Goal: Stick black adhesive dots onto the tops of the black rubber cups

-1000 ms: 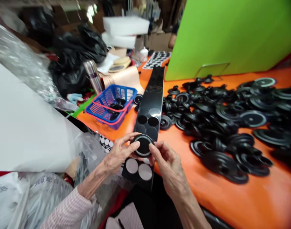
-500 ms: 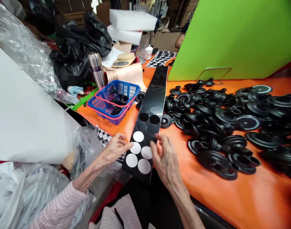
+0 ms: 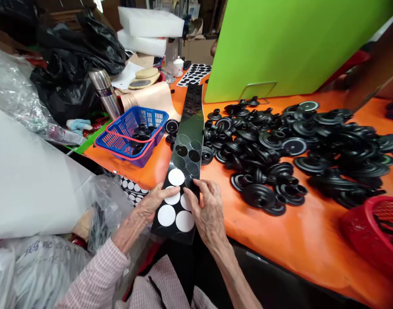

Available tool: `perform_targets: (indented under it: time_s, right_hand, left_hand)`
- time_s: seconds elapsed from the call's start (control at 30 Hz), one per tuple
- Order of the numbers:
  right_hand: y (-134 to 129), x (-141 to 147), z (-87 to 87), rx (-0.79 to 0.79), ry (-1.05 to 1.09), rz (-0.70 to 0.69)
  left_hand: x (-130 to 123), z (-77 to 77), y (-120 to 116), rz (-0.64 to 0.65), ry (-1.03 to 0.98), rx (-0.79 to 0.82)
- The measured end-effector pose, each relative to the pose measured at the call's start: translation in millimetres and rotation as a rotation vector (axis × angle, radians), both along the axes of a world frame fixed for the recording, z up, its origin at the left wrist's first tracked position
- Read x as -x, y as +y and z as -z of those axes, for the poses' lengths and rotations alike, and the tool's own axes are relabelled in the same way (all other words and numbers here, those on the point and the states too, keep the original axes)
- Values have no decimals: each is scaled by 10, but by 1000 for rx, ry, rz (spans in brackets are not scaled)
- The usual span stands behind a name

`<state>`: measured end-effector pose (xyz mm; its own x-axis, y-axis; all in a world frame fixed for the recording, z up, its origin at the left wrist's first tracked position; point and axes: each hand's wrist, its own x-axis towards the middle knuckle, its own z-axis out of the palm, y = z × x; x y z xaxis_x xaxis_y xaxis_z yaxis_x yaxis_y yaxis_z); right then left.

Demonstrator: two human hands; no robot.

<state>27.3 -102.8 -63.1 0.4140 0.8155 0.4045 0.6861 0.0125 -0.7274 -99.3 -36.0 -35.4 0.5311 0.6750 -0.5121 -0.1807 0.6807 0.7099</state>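
A long black strip [image 3: 192, 116] lay on the orange bench [image 3: 296, 244], its long axis running straight away from the person toward the far end. Round white discs [image 3: 166, 215] sat on its near end, and paler, see-through circles [image 3: 186, 150] lay further along. Both hands were at that near end, so the strip's length stretched ahead of them. The left hand [image 3: 156, 201] lay against the strip's left edge, its fingers [image 3: 167, 192] extended and open, with their tips touching the topmost disc and no visible hold on anything. The right hand [image 3: 209, 210] was at the right edge, slightly nearer the strip's middle, its fingers [image 3: 201, 186] curled down onto the surface beside the discs. Whether they had hold of a disc could not be told.

To the strip's right lay a wide spread of black moulded parts [image 3: 257, 148]. To its left stood a blue plastic basket [image 3: 145, 112] holding similar parts. Beyond it stood a steel flask [image 3: 103, 92], and a green board [image 3: 280, 51] rose behind the bench.
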Motion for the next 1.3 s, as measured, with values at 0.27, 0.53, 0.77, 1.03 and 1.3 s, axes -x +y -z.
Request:
perform_targets:
  time_s: [0.27, 0.53, 0.77, 1.03, 1.3]
  right_hand:
    - [49, -143, 46, -18, -124, 51]
    - [-188, -69, -126, -132, 66, -26]
    - [-214, -240, -204, -70, 824, 149]
    - [-390, -616, -225, -171, 883, 259]
    - [-635, -751, -191, -101, 815, 231]
  left_hand:
    - [33, 57, 9, 64, 155, -208]
    - [-100, -320, 24, 157, 433, -561]
    - [-605, -404, 125, 421, 324, -600]
    - [-1302, -117, 533, 239, 793, -1432]
    - [-1236, -231, 703, 361, 199, -782]
